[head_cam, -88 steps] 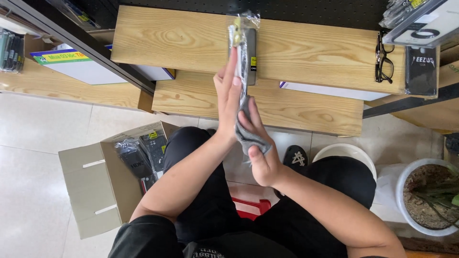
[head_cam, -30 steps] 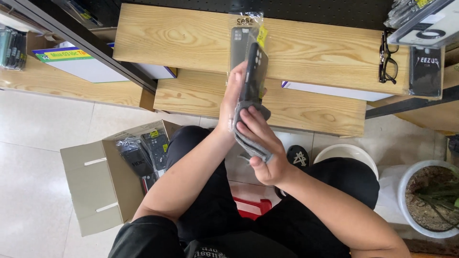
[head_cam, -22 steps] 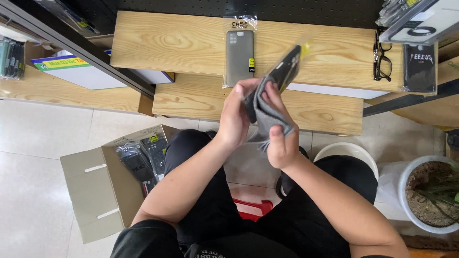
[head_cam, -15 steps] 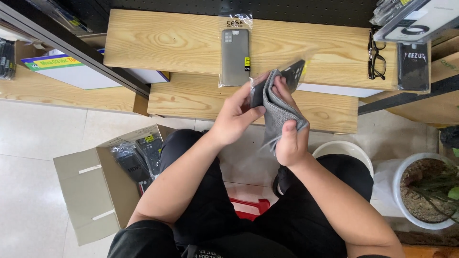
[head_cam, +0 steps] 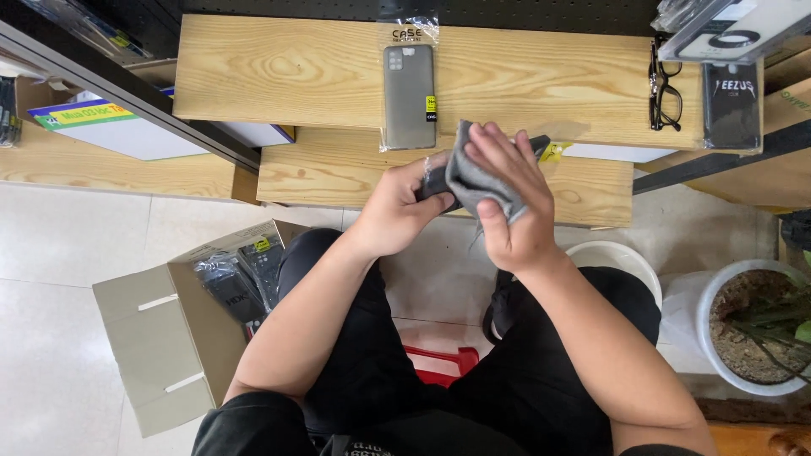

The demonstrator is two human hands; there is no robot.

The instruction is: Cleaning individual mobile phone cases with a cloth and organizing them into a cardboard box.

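**Two hands, a grey cloth and a dark phone case**

A person sits in front of two light wooden shelves (head_cam: 338,67), one higher and one lower. The left hand (head_cam: 397,207) is closed around one end of a dark phone case in a clear bag (head_cam: 541,145). The right hand (head_cam: 507,203) presses a grey cloth (head_cam: 473,177) down on the case, with its fingers bent over the cloth. The cloth and the right hand hide most of the case, so only its far tip and a small yellow tag show. The case is held over the front of the lower shelf.

One more grey phone case in a clear bag (head_cam: 408,89) lies flat on the higher shelf, just behind the hands. One pair of black glasses (head_cam: 665,89) lies far to the right on that shelf, next to a black case (head_cam: 732,105).

On the floor at the left is one open cardboard box (head_cam: 144,338). Inside it are several dark bagged cases (head_cam: 241,283); I cannot count them all. At the right stands one white pot (head_cam: 718,355) with soil and a green plant in it. One white bowl (head_cam: 617,257) sits by the person's knee. A red stool (head_cam: 439,367) peeks out between the legs.
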